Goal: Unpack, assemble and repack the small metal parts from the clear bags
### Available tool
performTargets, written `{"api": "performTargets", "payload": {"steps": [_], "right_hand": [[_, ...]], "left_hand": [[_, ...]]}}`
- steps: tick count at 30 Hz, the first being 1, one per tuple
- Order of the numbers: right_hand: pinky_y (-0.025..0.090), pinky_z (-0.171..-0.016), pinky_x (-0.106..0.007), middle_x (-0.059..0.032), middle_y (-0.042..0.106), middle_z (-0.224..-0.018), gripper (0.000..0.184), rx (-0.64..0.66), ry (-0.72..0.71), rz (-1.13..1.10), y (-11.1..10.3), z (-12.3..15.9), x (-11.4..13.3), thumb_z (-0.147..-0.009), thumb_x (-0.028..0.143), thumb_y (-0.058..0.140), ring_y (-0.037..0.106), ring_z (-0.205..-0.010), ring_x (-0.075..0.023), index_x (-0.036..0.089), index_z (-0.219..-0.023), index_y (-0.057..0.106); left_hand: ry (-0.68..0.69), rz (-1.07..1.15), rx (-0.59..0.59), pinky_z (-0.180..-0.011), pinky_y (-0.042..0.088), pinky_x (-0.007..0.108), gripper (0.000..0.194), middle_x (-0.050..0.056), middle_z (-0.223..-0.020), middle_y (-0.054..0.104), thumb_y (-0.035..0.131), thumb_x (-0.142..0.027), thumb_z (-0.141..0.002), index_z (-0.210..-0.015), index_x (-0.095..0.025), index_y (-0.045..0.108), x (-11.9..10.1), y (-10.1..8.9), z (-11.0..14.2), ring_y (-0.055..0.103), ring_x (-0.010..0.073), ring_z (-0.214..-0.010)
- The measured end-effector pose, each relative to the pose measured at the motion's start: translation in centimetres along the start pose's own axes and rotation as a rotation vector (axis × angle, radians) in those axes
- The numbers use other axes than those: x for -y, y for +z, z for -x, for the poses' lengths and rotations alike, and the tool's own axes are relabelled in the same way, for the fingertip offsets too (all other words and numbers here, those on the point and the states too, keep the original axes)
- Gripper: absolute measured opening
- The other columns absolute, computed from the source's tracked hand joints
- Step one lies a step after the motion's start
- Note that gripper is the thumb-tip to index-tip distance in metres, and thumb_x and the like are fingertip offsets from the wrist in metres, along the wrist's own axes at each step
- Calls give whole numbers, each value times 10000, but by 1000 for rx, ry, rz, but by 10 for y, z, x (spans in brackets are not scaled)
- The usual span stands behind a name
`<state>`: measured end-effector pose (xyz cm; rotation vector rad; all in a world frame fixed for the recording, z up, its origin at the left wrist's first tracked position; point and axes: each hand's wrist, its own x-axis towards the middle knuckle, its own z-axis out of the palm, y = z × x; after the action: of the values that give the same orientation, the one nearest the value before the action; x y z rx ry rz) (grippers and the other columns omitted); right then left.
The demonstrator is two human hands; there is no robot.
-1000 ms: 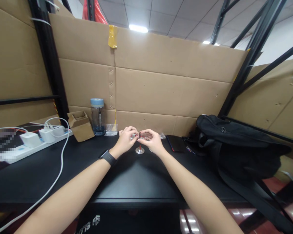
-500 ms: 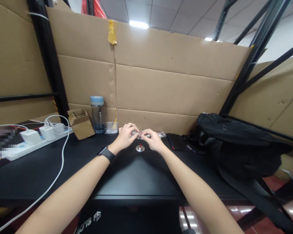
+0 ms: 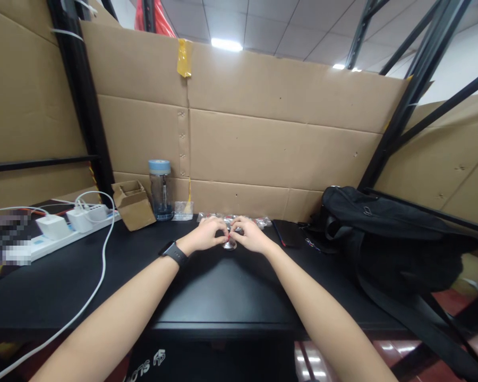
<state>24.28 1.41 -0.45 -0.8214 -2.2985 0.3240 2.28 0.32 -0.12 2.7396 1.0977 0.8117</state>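
A small round silver metal disc (image 3: 230, 246) lies on the black table, with a small red piece (image 3: 228, 237) standing up at its middle. My left hand (image 3: 207, 234) comes in from the left, thumb and index finger pinched at the red piece. From the other side my right hand (image 3: 252, 235) pinches at the same spot. The fingertips of both hands nearly meet just above the disc and partly cover what they hold. A black watch (image 3: 174, 253) is on my left wrist.
Clear plastic packets (image 3: 263, 221) lie behind my hands. To the left stand a blue-lidded bottle (image 3: 161, 191), an open cardboard box (image 3: 133, 206) and a white power strip (image 3: 56, 241) with cables. On the right are a dark flat case (image 3: 286, 233) and a black bag (image 3: 390, 239).
Both hands have come down from above the disc to the red piece on it. Half a second ago they pinched a tiny reddish thing above it, and the red piece stood uncovered.
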Motion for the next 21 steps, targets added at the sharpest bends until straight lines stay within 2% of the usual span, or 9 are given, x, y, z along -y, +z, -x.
{"api": "performTargets", "payload": {"steps": [3, 6, 8, 10, 12, 14, 18, 21], "right_hand": [[441, -1005, -362, -59, 637, -1083, 71, 35, -12, -30, 4, 0, -1, -898, 212, 668, 616, -1053, -203, 199, -831, 686], [446, -996, -358, -58, 637, -1089, 77, 47, -12, -61, 8, -1, 0, -902, 210, 665, 616, -1038, -198, 197, -828, 680], [444, -994, -359, -57, 636, -1079, 80, 27, -19, -66, 13, -1, 2, -905, 204, 660, 614, -1030, -196, 195, -828, 678], [443, -988, -361, -57, 634, -1076, 82, 1, -27, -64, 19, -1, 5, -903, 196, 661, 610, -1027, -194, 191, -823, 677], [444, -981, -360, -59, 632, -1083, 79, -14, -40, -63, 26, -1, 9, -896, 189, 670, 607, -1030, -193, 188, -817, 676], [441, -984, -357, -62, 634, -1088, 78, -12, -64, -62, 31, -1, 11, -898, 191, 672, 605, -1040, -193, 186, -820, 677], [442, -990, -352, -70, 649, -1071, 94, 53, -115, -24, 35, 1, 12, -922, 254, 664, 610, -1037, -196, 193, -859, 697], [444, -994, -373, -75, 674, -1058, 83, 61, -103, 50, 29, 1, 7, -919, 259, 665, 614, -1033, -209, 199, -949, 713]], "left_hand": [[-13, -27, 12, -960, 411, 370, 149, 39, -1014, 743, 612, -338, -898, -853, -253, 727, 6, 2, 0, 622, 251, -1041], [-81, -50, 36, -946, 430, 373, 185, 52, -1011, 742, 581, -361, -905, -869, -254, 727, 23, -2, 2, 626, 259, -1030], [-199, -118, 48, -943, 440, 399, 204, 76, -1051, 740, 553, -355, -911, -914, -257, 732, 40, -7, 6, 627, 281, -1057], [-370, -247, 57, -982, 424, 460, 241, 103, -1177, 717, 517, -315, -909, -1004, -264, 733, 59, -11, 12, 592, 317, -1166], [-587, -363, 83, -1041, 379, 535, 327, 115, -1389, 621, 514, -317, -891, -1152, -273, 706, 79, -14, 19, 501, 355, -1303], [-677, -380, 102, -1061, 340, 604, 403, 141, -1497, 530, 527, -352, -876, -1235, -257, 682, 96, -13, 27, 407, 409, -1388], [-751, -355, 163, -1056, 340, 628, 458, 160, -1455, 573, 510, -437, -874, -1257, -254, 681, 116, -10, 37, 439, 430, -1371], [-736, -351, 189, -1060, 334, 615, 450, 138, -1436, 598, 509, -412, -868, -1258, -270, 681, 117, -8, 37, 461, 415, -1354]]}}
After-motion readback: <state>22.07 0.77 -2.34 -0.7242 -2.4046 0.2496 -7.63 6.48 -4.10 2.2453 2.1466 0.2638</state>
